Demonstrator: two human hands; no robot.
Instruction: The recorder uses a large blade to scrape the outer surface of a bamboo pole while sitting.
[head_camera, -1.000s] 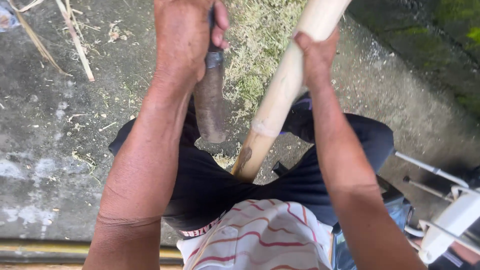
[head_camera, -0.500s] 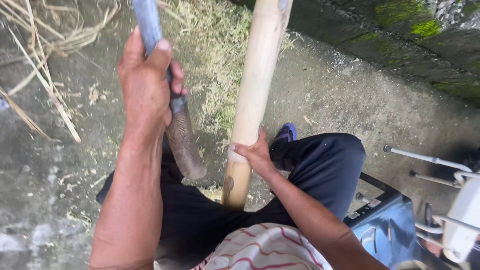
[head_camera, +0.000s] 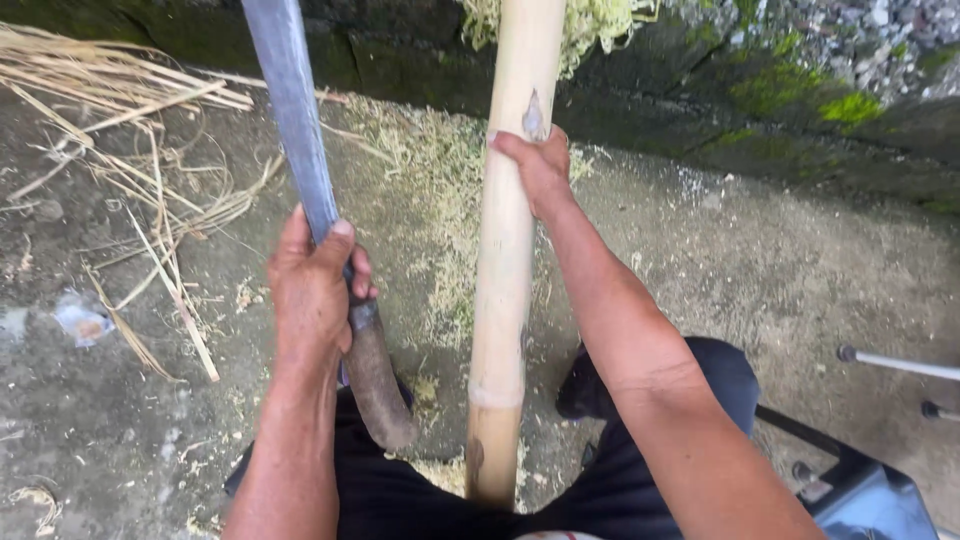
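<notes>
Gripping: left hand (head_camera: 312, 290) on machete (head_camera: 300, 150), right hand (head_camera: 540, 170) on bamboo pole (head_camera: 505, 280).

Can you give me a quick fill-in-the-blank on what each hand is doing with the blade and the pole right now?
1. The left hand grips the handle of a long ____, its blade pointing up and away.
2. The right hand holds a pale ____ pole that stands nearly upright.
3. Fine pale ____ lie on the concrete ground behind the pole.
4. Long dry strips lie on the ____ side of the picture.

Missing words: knife; bamboo; shavings; left
</notes>
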